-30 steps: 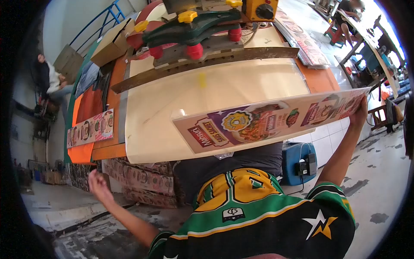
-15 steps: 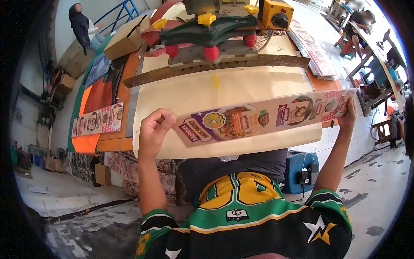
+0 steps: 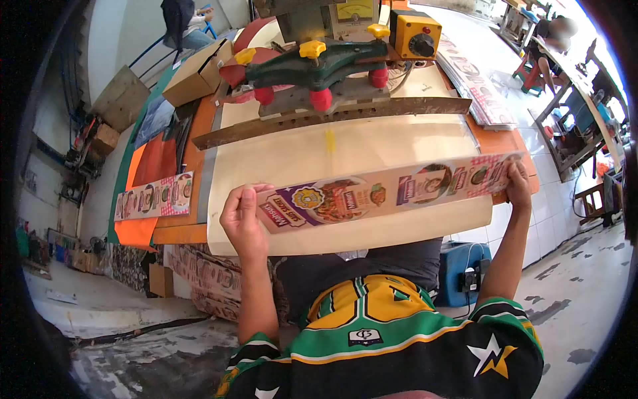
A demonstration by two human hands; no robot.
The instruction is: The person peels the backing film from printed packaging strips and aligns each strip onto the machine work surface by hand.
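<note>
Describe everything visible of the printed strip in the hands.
The printed strip is long, narrow and thin, glossy like plastic. Its pinkish face bears a purple patch, yellow badge, food pictures and red-and-white checks. Held at its ends by the left hand and right hand, it slants over the cream sheet, printed side toward the camera; contact with that sheet is unclear.

- Sheet [image 3: 392, 191]: "Mahsuri", seemingly, with "SAUS SACHET" beneath, slightly blurred
- Shirt [image 3: 419, 352]: badge with a "G"; star resembling "N"
- Dial [image 3: 421, 45]: markings too small to read
</note>
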